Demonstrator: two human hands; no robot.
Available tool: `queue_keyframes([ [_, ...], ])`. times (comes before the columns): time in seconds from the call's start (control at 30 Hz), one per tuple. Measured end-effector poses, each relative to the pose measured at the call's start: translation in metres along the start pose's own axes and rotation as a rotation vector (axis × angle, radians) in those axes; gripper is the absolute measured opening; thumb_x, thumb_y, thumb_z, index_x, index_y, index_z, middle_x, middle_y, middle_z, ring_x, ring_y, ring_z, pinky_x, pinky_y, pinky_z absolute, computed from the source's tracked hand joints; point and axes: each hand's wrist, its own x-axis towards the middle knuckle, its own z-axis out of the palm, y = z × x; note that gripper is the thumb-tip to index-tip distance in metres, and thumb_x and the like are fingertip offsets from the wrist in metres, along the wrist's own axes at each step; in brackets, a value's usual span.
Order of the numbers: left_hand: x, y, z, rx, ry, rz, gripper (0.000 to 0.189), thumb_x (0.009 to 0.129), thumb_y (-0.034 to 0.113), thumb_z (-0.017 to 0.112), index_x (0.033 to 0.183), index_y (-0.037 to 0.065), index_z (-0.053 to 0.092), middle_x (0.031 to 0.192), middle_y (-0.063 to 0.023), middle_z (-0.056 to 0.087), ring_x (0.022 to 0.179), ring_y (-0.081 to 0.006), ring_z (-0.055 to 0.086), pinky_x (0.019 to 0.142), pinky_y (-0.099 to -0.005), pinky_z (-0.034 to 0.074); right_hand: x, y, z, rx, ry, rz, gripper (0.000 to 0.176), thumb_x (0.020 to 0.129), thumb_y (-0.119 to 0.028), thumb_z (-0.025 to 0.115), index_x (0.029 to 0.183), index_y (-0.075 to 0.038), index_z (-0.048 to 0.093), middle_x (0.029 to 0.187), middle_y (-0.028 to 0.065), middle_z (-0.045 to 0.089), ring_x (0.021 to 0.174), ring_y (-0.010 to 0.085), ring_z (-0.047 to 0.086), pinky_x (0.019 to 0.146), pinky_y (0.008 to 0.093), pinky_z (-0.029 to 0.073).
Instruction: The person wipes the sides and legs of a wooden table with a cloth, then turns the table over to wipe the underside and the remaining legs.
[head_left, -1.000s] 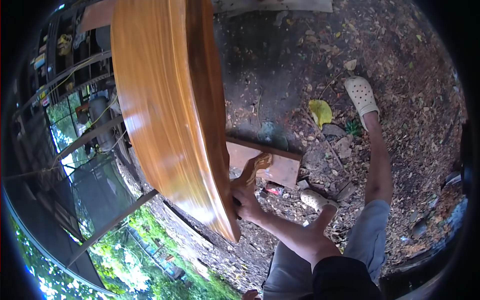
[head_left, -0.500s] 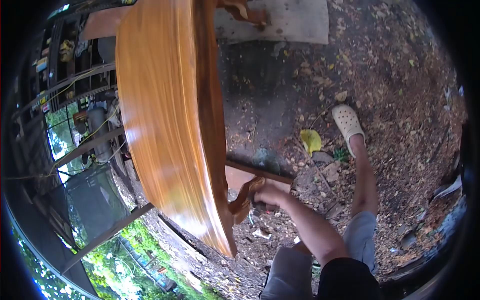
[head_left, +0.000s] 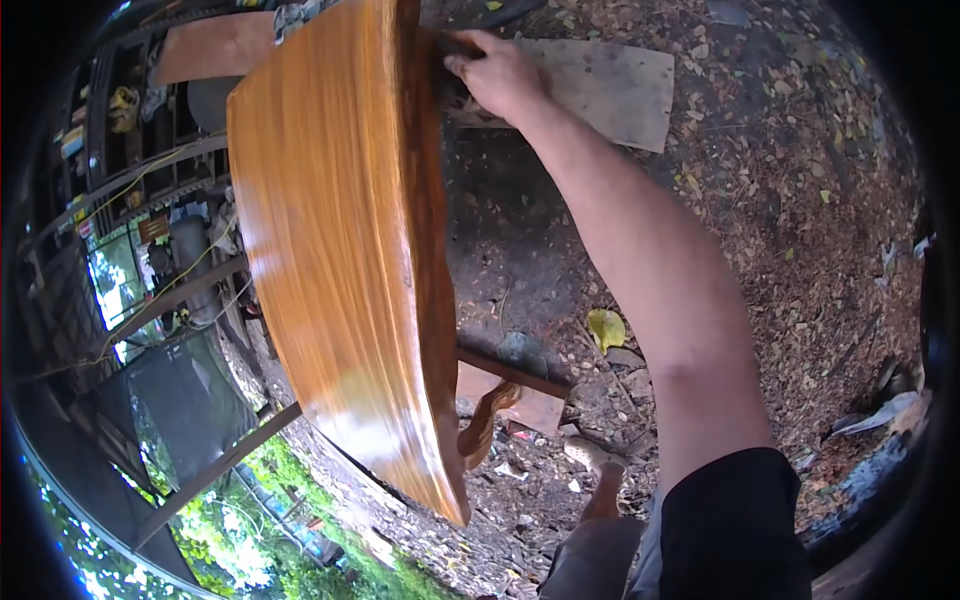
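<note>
A glossy, orange-brown wooden tabletop (head_left: pixel 325 240) with a wavy edge fills the left-centre of the view. My right hand (head_left: pixel 492 78) is at the upper end of that edge, beside the wood. Its fingers are bent around something dark that I cannot make out. A curved wooden leg (head_left: pixel 489 425) shows below the tabletop's lower end. My left hand is out of view.
A flat grey board (head_left: pixel 610 90) lies on the leaf-strewn ground at the top. A brown-edged panel (head_left: pixel 530 400) lies near the curved leg. One shoe (head_left: pixel 590 453) is beside it. Shelves, poles and a dark net (head_left: pixel 185 400) stand to the left.
My right hand has moved from the curved leg to the upper end of the tabletop. The pale clog and outstretched leg on the right have left that spot; a shoe now shows lower down.
</note>
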Motion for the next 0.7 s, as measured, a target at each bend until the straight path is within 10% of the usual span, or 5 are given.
queue_keyframes([
  [0.33,-0.005,-0.016,-0.012,0.004,0.007,-0.042,0.039,0.099,0.025,0.065,0.131,0.004,0.062,0.115,-0.0085,0.069,0.083,-0.0251,0.075,0.066,-0.0355,0.061,-0.151,0.022,0.042,0.176,0.095,-0.148,0.033,0.082,-0.009,0.081,0.113,-0.009,0.073,0.108,0.0171,0.073,0.102,0.0333,0.072,0.089,0.0390,0.058],
  [0.7,0.004,-0.091,-0.042,-0.018,0.028,-0.093,0.039,0.099,0.026,0.065,0.132,0.004,0.061,0.117,-0.0085,0.068,0.084,-0.0255,0.075,0.067,-0.0357,0.061,-0.420,0.053,0.091,0.343,-0.081,0.298,0.033,0.081,0.002,0.075,0.112,-0.005,0.066,0.112,0.0156,0.067,0.106,0.0340,0.067,0.090,0.0406,0.055],
])
